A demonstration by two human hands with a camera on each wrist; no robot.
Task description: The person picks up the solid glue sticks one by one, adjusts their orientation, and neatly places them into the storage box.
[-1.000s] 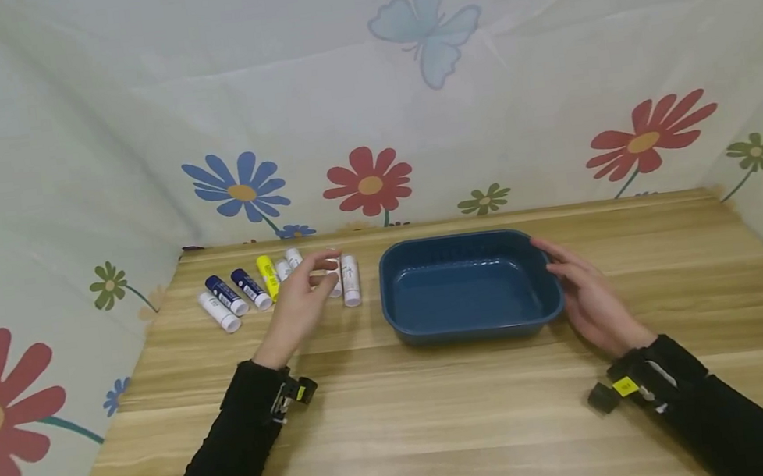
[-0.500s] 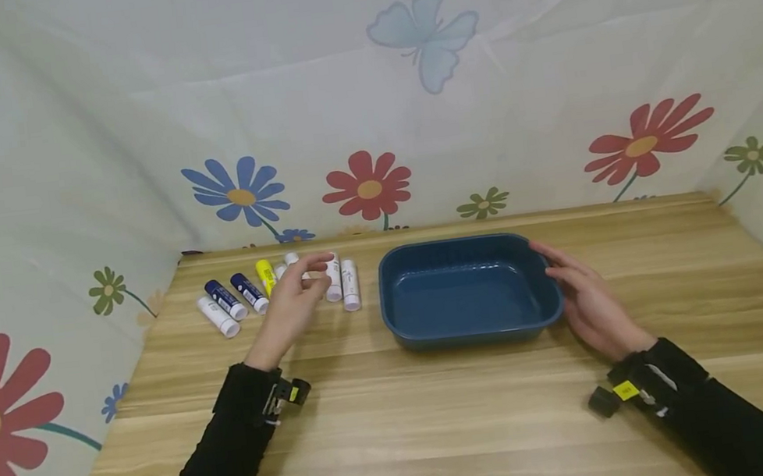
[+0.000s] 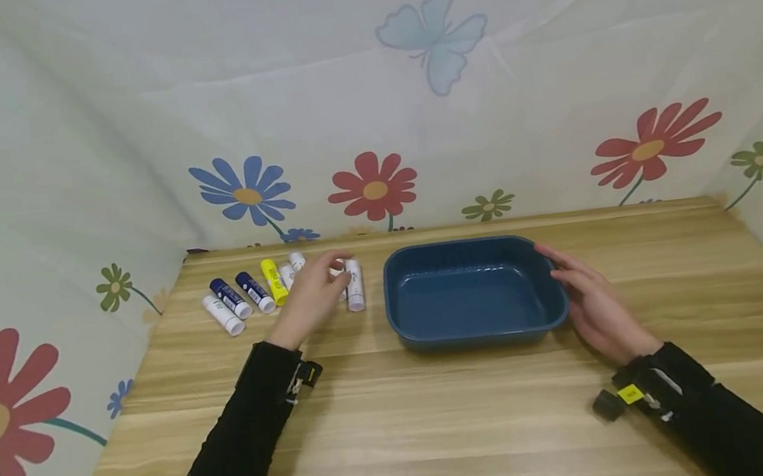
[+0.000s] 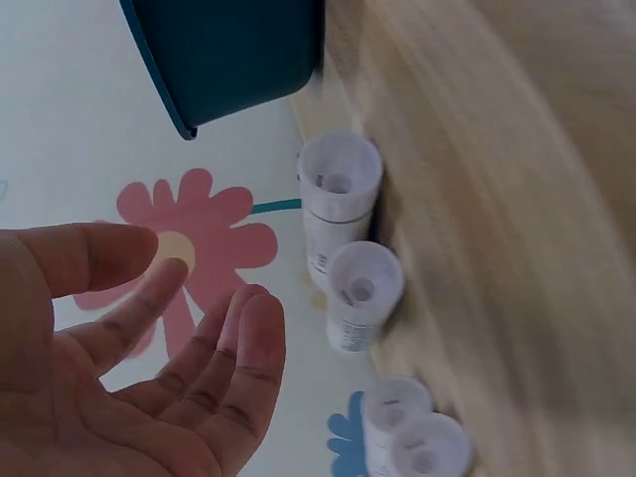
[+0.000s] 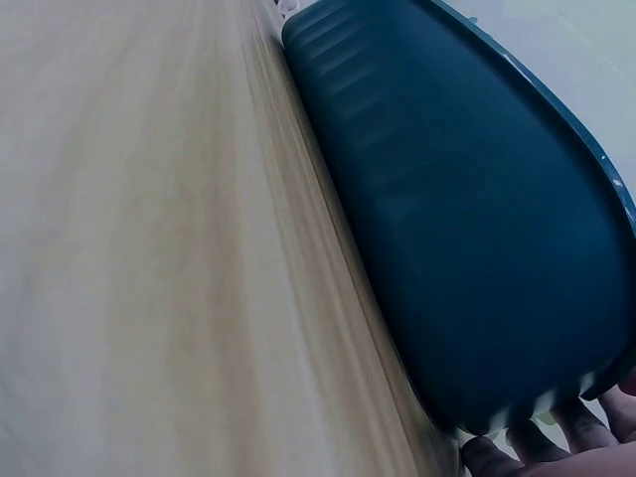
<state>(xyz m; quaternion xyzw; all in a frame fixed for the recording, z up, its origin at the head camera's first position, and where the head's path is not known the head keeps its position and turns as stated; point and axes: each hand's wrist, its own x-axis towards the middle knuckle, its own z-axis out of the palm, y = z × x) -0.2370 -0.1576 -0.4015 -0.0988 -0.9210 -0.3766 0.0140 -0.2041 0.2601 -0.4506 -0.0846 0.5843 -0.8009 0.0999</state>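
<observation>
We see that the left hand (image 3: 309, 299) has shifted right since half a second ago, now hiding most of the tube beside the rightmost; the bin (image 3: 470, 302) and the right hand (image 3: 598, 311) stay put. Print runs along the white, navy and yellow tubes (image 3: 355, 292), too small for us to read, as are the yellow tags (image 3: 630, 394) at both wrists. The tubes lie on the counter (image 3: 446, 435) left of the bin; behind hangs a cloth (image 3: 265, 86) with flowers and a butterfly. We find the left hand loosely curved, thumb and fingertips apart, holding nothing, near the white tubes; the right hand, fingers extended, touches the bin's right end
</observation>
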